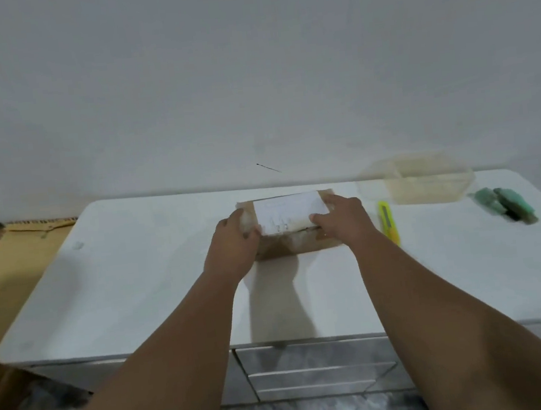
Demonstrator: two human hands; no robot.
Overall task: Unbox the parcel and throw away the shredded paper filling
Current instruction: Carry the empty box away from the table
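Observation:
A small brown cardboard parcel [290, 232] with a white label on top lies near the back of the white table [131, 286]. My left hand [233, 245] grips its left end, fingers curled over the top edge. Over at the other end, my right hand [341, 222] grips the parcel with the thumb on the label. The box is closed, so no shredded paper shows. A yellow utility knife [388, 222] lies on the table just right of my right hand.
A clear plastic container [423, 182] stands at the back right. Two green objects [506, 205] lie further right. Brown cardboard [8, 265] sits left of the table. A wall rises right behind the table; drawers [313, 370] are below its front edge.

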